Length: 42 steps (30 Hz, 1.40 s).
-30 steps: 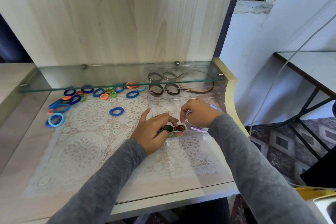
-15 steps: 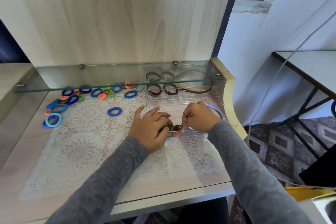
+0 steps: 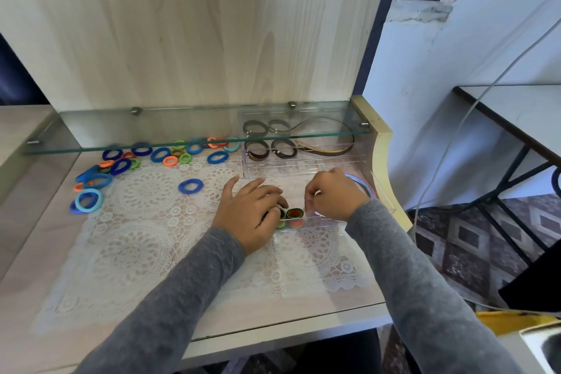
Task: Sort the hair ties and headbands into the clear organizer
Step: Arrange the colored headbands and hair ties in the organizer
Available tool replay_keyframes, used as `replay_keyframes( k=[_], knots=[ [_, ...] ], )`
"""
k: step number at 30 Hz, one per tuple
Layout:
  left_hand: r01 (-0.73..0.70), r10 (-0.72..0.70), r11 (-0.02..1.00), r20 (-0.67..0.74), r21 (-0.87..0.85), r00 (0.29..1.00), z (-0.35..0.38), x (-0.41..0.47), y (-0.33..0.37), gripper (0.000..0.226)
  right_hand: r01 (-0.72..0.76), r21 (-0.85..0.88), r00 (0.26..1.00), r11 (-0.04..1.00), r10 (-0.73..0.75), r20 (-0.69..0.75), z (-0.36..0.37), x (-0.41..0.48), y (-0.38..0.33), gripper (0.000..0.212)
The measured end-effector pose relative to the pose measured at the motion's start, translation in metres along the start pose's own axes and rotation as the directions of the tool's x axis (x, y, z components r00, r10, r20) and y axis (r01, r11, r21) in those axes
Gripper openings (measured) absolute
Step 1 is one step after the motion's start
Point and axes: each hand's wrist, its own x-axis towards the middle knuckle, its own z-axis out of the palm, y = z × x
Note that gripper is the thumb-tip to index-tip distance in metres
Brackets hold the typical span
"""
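Our left hand [image 3: 249, 212] curls its fingers round the small hair ties [image 3: 295, 216] in the front slot of the organizer [image 3: 321, 225], likely packing them tight to save room. Our right hand [image 3: 334, 195] is curled just beside them; whether it grips anything we cannot tell.

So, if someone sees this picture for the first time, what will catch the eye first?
Both hands meet at the front compartment of the clear organizer, right of centre. The left hand curls over the green and orange hair ties standing there, and the right hand is beside them. Next comes the bright scatter of loose hair ties, blue, orange and green, at the back left of the lace mat, partly under the glass shelf.
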Motion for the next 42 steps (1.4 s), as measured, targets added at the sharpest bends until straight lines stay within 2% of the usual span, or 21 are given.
replay_keyframes(
  k=[4, 7, 13, 18, 23, 27, 31, 37, 39, 42],
  knots=[
    [0.057, -0.058, 0.998, -0.044, -0.022, 0.997, -0.001, -0.001, -0.010, 0.065, 0.059, 0.033, 0.994, 0.998, -0.055, -0.089, 0.005, 0.000, 0.002, 0.036],
    [0.067, -0.069, 0.997, -0.040, -0.045, 0.997, -0.004, -0.001, -0.013, 0.070, 0.106, 0.033, 0.990, 0.994, -0.102, -0.102, 0.017, 0.001, 0.000, 0.044],
    [0.044, -0.046, 0.997, -0.033, -0.058, 0.998, -0.006, -0.001, -0.012, 0.078, 0.166, -0.122, 0.966, 0.979, -0.186, -0.180, 0.029, -0.003, 0.001, 0.035],
    [0.031, -0.034, 0.997, -0.042, -0.076, 0.999, -0.003, -0.004, -0.012, 0.074, 0.190, -0.167, 0.954, 0.968, -0.222, -0.202, 0.031, -0.004, 0.001, 0.034],
    [0.057, -0.061, 0.996, -0.079, -0.063, 0.995, -0.004, -0.007, -0.014, 0.071, 0.177, -0.145, 0.958, 0.973, -0.205, -0.203, 0.033, -0.004, 0.002, 0.035],
    [0.075, -0.070, 0.996, -0.114, 0.044, 0.991, -0.008, -0.008, -0.020, 0.071, 0.171, -0.035, 0.961, 0.985, -0.175, -0.216, 0.030, -0.002, -0.002, 0.043],
    [0.068, -0.061, 0.996, -0.109, 0.061, 0.992, -0.009, -0.008, -0.024, 0.074, 0.186, 0.002, 0.972, 0.983, -0.184, -0.148, 0.028, -0.001, -0.014, 0.047],
    [0.048, -0.045, 0.998, -0.103, 0.028, 0.994, -0.007, -0.009, -0.026, 0.080, 0.189, -0.051, 0.980, 0.981, -0.191, -0.049, 0.023, 0.001, -0.024, 0.042],
    [0.036, -0.034, 0.999, -0.100, 0.019, 0.994, -0.006, -0.009, -0.026, 0.087, 0.192, -0.074, 0.980, 0.979, -0.195, -0.035, 0.023, 0.002, -0.025, 0.041],
    [0.032, -0.030, 0.999, -0.096, 0.018, 0.995, -0.007, -0.009, -0.026, 0.082, 0.195, -0.095, 0.980, 0.976, -0.199, -0.032, 0.022, 0.001, -0.025, 0.040]
  ],
)
